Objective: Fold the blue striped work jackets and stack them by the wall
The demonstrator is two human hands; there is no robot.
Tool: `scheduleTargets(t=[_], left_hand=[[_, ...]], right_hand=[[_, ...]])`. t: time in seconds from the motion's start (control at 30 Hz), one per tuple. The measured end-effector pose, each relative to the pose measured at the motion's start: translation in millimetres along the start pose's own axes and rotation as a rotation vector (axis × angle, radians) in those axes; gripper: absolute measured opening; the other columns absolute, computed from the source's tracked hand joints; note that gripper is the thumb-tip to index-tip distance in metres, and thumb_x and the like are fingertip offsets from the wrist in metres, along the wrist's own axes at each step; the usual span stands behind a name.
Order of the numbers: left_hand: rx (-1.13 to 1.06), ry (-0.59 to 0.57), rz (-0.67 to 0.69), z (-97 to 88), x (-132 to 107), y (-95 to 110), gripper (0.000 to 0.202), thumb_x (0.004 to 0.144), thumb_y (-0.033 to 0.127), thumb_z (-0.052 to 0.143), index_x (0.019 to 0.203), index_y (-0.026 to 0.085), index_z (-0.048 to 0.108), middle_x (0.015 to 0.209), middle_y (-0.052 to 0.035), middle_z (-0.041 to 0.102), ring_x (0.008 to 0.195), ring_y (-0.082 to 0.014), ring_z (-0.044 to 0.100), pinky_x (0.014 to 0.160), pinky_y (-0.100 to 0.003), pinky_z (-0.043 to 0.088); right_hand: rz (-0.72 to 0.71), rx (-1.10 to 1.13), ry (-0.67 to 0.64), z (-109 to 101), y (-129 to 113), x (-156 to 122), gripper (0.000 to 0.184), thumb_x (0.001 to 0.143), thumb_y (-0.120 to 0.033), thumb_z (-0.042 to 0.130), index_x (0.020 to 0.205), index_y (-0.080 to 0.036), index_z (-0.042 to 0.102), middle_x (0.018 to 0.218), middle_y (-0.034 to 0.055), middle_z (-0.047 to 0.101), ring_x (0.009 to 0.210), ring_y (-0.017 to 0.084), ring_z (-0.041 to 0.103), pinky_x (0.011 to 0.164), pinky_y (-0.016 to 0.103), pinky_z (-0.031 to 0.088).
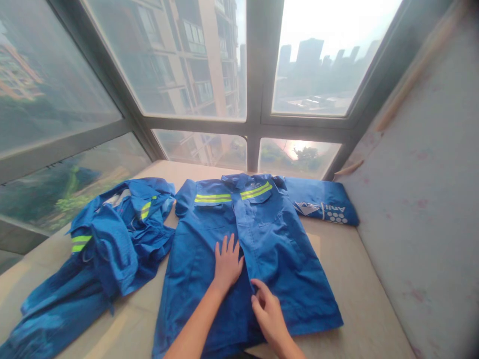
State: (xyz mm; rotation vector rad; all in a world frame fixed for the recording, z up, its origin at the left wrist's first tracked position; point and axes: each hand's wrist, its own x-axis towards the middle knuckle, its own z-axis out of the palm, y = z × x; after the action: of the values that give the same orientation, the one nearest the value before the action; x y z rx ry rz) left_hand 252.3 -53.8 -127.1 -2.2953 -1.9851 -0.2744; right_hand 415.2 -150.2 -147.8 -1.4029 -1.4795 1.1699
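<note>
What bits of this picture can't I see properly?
Head view, all four:
The spread jacket under the left hand: covered by that hand.
Its chest lettering: too small and blurred.
One end of the blue folded bundle: hidden by the jacket.
The crumpled clothing, lower end: cut off by the picture's edge.

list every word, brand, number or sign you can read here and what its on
None reads for certain.
Folded blue bundle: white lettering and a cluster of dots; lettering too blurred.
Spread-out jacket: small white marking above a yellow stripe, too small.
</note>
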Motion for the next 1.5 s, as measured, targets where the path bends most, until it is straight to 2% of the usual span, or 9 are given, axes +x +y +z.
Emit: scheduleTargets(t=[0.1,0.2,0.4,0.83,0.97,1.1,1.27,1.4,1.5], left_hand=[[0.011,-0.035,0.059,12.0,-24.1,6.9,0.052,0.093,0.035,0.048,0.143,0.022,0.053,0.159,-0.0094,0.037,0.147,-0.035,0.03,0.118,-0.058,0.025],[0.014,-0.035,0.088,14.7,-43.0,8.4,0.053,0.093,0.034,0.047,0.144,0.022,0.052,0.161,-0.0075,0.033,0.148,-0.0344,0.027,0.118,-0.057,0.024],[0.024,-0.064,0.131,4.2,-53.8,8.2,0.05,0.092,0.034,0.048,0.139,0.023,0.056,0.161,-0.0068,0.034,0.148,-0.035,0.027,0.118,-0.058,0.023],[0.029,-0.166,0.237,-1.8,-87.0,2.1,0.064,0.088,0.031,0.052,0.151,0.024,0.042,0.16,-0.0068,0.035,0.143,-0.0372,0.035,0.114,-0.06,0.029],[0.013,-0.206,0.225,-5.1,-88.4,1.4,0.065,0.086,0.027,0.051,0.15,0.024,0.044,0.161,-0.0051,0.032,0.145,-0.0356,0.032,0.116,-0.058,0.028],[-0.022,-0.259,0.193,-8.2,-81.1,3.3,0.066,0.083,0.024,0.052,0.149,0.022,0.046,0.163,-0.0056,0.029,0.148,-0.0342,0.026,0.119,-0.056,0.024],[-0.044,-0.251,0.161,-8.4,-74.6,6.5,0.067,0.084,0.025,0.052,0.15,0.024,0.043,0.163,-0.0055,0.028,0.149,-0.0337,0.025,0.119,-0.057,0.023],[-0.089,-0.2,0.184,-7.1,-72.1,-2.8,0.055,0.088,0.025,0.051,0.143,0.028,0.053,0.157,-0.0036,0.041,0.145,-0.0299,0.036,0.117,-0.054,0.031],[-0.105,-0.099,0.167,-6.4,-61.5,-20.1,0.048,0.091,0.017,0.042,0.137,0.022,0.058,0.148,-0.0068,0.053,0.139,-0.0251,0.046,0.114,-0.048,0.038]], right_hand=[[0.052,0.058,0.032,1.4,8.1,-0.1,0.04,0.087,-0.035,0.051,0.116,-0.014,0.069,0.059,-0.0031,0.05,0.057,0.016,0.053,0.058,0.025,0.042],[0.079,0.078,0.033,4.6,11.7,-1.3,0.039,0.085,-0.034,0.052,0.113,-0.014,0.069,0.059,-0.004,0.048,0.057,0.015,0.052,0.058,0.024,0.04],[0.068,0.082,0.018,8.6,1.4,-0.1,0.039,0.084,-0.033,0.051,0.112,-0.014,0.07,0.059,-0.0031,0.052,0.057,0.015,0.052,0.059,0.025,0.04],[0.068,0.138,0.051,12.5,2.2,-5.0,0.037,0.085,-0.035,0.053,0.11,-0.014,0.07,0.057,-0.0035,0.051,0.054,0.014,0.049,0.055,0.024,0.039],[0.057,0.048,-0.038,9.0,-6.4,-10.0,0.04,0.087,-0.032,0.047,0.115,-0.012,0.069,0.062,0.0,0.058,0.058,0.016,0.055,0.059,0.025,0.043],[-0.034,-0.16,-0.167,-0.7,-17.3,-19.6,0.041,0.088,-0.023,0.044,0.12,-0.015,0.069,0.077,0.0059,0.07,0.071,0.019,0.065,0.071,0.028,0.048],[-0.149,-0.408,-0.254,-15.0,-21.4,-23.5,0.044,0.088,-0.021,0.049,0.129,-0.018,0.064,0.1,0.0102,0.075,0.088,0.023,0.07,0.08,0.028,0.05],[-0.211,-0.428,-0.313,-23.9,-23.3,-24.0,0.052,0.084,-0.024,0.06,0.137,-0.023,0.058,0.095,0.0069,0.075,0.081,0.023,0.071,0.074,0.027,0.052],[-0.254,-0.387,-0.25,-25.2,-22.2,-28.6,0.057,0.087,-0.024,0.058,0.143,-0.02,0.049,0.09,0.0056,0.072,0.08,0.021,0.069,0.075,0.027,0.054]])
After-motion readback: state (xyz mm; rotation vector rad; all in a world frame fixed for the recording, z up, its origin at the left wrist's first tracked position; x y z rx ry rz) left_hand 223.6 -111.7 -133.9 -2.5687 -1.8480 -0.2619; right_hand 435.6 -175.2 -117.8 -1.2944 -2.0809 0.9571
